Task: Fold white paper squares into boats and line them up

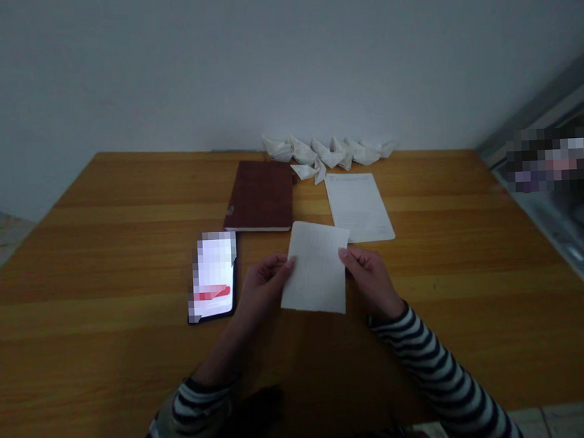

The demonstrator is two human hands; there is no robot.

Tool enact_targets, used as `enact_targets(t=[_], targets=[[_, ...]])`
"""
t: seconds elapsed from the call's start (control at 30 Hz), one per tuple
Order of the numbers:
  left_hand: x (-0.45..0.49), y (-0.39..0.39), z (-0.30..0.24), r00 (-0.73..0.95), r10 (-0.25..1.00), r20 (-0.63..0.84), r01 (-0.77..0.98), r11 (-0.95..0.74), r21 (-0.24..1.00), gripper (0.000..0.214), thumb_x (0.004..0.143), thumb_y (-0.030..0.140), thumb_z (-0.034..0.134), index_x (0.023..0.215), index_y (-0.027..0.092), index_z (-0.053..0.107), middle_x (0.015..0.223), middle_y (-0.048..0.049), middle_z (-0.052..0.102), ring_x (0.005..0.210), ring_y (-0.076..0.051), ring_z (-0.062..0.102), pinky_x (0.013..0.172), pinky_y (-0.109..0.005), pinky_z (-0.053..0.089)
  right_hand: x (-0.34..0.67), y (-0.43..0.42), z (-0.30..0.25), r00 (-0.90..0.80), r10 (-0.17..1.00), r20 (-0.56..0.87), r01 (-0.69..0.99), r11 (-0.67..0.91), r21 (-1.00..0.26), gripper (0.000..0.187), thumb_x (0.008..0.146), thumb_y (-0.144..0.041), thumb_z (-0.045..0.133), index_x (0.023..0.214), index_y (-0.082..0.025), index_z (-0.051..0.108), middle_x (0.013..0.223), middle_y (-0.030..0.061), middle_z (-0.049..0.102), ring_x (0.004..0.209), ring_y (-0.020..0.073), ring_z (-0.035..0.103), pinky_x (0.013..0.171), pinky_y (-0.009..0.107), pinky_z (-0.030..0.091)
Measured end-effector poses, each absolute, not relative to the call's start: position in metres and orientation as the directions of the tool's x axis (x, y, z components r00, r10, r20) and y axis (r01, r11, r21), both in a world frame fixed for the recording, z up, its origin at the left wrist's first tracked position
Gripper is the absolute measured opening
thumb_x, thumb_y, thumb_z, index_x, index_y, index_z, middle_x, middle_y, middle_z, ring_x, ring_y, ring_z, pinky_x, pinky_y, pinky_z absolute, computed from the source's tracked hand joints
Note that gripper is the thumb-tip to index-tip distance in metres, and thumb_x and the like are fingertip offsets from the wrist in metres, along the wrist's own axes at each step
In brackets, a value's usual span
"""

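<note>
1. A white sheet of paper [317, 268] sits between both hands, over the wooden table [132, 316].
2. The left hand [263, 288] and right hand [369, 280] each pinch one side edge, fingers together and clamped on the paper.
3. Nearby lie a smartphone [212, 277] left of the left hand, a brown notebook [258, 196], and a printed sheet [360, 206].
4. Folded paper boats [328, 153] line the far table edge.

The left hand [264, 286] and right hand [371, 279] — level, apart — pinch inward.
</note>
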State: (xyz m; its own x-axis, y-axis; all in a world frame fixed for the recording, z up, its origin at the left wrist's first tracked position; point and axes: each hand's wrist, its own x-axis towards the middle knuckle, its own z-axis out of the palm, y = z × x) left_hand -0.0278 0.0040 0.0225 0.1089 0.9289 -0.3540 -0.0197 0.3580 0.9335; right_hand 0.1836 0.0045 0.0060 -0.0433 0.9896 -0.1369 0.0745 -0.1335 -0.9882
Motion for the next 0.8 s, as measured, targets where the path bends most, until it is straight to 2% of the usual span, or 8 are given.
enact_targets(t=[0.1, 0.2, 0.3, 0.37, 0.5, 0.63, 0.73, 0.8], targets=[[-0.027, 0.003, 0.024, 0.197, 0.881, -0.430, -0.049, 0.447, 0.893, 0.036, 0.080, 0.052, 0.071, 0.082, 0.016, 0.070, 0.069, -0.0050, 0.071, 0.055, -0.016, 0.064, 0.048, -0.025, 0.048, 0.181, 0.004, 0.009, -0.123, 0.985, -0.119, 0.072, -0.111, -0.991, 0.044, 0.089, -0.054, 0.059, 0.063, -0.019, 0.061, 0.058, -0.0020, 0.055, 0.054, 0.0135, 0.048, 0.056, 0.027, 0.040], [-0.028, 0.003, 0.024, 0.136, 0.886, -0.444, -0.030, 0.451, 0.892, 0.040, 0.080, 0.055, 0.070, 0.073, 0.016, 0.067, 0.060, -0.0024, 0.067, 0.047, -0.013, 0.060, 0.041, -0.022, 0.043, 0.175, 0.003, 0.009, -0.219, 0.969, -0.118, -0.063, -0.135, -0.989, 0.028, 0.088, -0.046, 0.063, 0.090, -0.020, 0.072, 0.075, 0.0004, 0.068, 0.066, 0.0158, 0.059, 0.070, 0.030, 0.049], [-0.032, 0.004, 0.023, 0.037, 0.909, -0.414, -0.026, 0.416, 0.909, 0.040, 0.081, 0.055, 0.069, 0.074, 0.016, 0.068, 0.058, -0.0010, 0.066, 0.046, -0.012, 0.059, 0.040, -0.021, 0.042, 0.172, 0.002, 0.006, -0.283, 0.950, -0.133, -0.177, -0.188, -0.966, 0.049, 0.081, -0.037, 0.073, 0.128, -0.024, 0.063, 0.087, 0.0001, 0.073, 0.074, 0.0151, 0.064, 0.078, 0.032, 0.051], [-0.035, 0.006, 0.022, -0.046, 0.925, -0.378, -0.045, 0.376, 0.926, 0.039, 0.082, 0.055, 0.068, 0.079, 0.016, 0.069, 0.060, -0.0008, 0.067, 0.047, -0.013, 0.060, 0.042, -0.022, 0.044, 0.171, 0.001, 0.004, -0.254, 0.952, -0.169, -0.163, -0.215, -0.963, 0.061, 0.077, -0.034, 0.077, 0.134, -0.024, 0.058, 0.079, -0.0023, 0.073, 0.068, 0.0136, 0.062, 0.073, 0.030, 0.050], [-0.035, 0.008, 0.022, 0.030, 0.931, -0.364, -0.015, 0.365, 0.931, 0.038, 0.082, 0.053, 0.069, 0.077, 0.015, 0.070, 0.062, -0.0025, 0.069, 0.050, -0.014, 0.061, 0.044, -0.023, 0.046, 0.174, 0.003, 0.001, -0.210, 0.959, -0.188, -0.044, -0.201, -0.979, 0.028, 0.082, -0.043, 0.070, 0.095, -0.019, 0.073, 0.067, -0.0024, 0.065, 0.063, 0.0136, 0.057, 0.064, 0.027, 0.045], [-0.031, 0.009, 0.022, 0.183, 0.930, -0.318, 0.053, 0.314, 0.948, 0.037, 0.081, 0.048, 0.072, 0.093, 0.013, 0.073, 0.084, -0.0091, 0.076, 0.072, -0.020, 0.070, 0.060, -0.028, 0.055, 0.183, 0.006, 0.000, -0.129, 0.983, -0.130, 0.188, -0.104, -0.977, 0.042, 0.091, -0.049, 0.055, 0.063, -0.018, 0.059, 0.055, -0.0040, 0.048, 0.053, 0.0115, 0.042, 0.053, 0.025, 0.031], [-0.033, 0.011, 0.022, 0.117, 0.974, -0.195, 0.107, 0.182, 0.977, 0.048, 0.080, 0.044, 0.073, 0.120, 0.019, 0.065, 0.102, -0.0089, 0.075, 0.090, -0.022, 0.071, 0.076, -0.032, 0.056, 0.191, 0.008, 0.002, -0.315, 0.942, -0.114, 0.408, 0.026, -0.913, 0.041, 0.095, -0.041, 0.050, 0.062, -0.018, 0.056, 0.056, -0.0030, 0.048, 0.055, 0.0118, 0.044, 0.054, 0.025, 0.029], [-0.034, 0.012, 0.021, 0.178, 0.974, -0.138, 0.217, 0.098, 0.971, 0.038, 0.082, 0.042, 0.072, 0.113, 0.020, 0.069, 0.101, -0.0074, 0.075, 0.092, -0.021, 0.070, 0.081, -0.033, 0.054, 0.192, 0.007, 0.006, -0.482, 0.864, -0.145, 0.536, 0.159, -0.829, 0.037, 0.095, -0.032, 0.050, 0.063, -0.017, 0.058, 0.058, -0.0021, 0.052, 0.057, 0.0115, 0.047, 0.057, 0.025, 0.029]])
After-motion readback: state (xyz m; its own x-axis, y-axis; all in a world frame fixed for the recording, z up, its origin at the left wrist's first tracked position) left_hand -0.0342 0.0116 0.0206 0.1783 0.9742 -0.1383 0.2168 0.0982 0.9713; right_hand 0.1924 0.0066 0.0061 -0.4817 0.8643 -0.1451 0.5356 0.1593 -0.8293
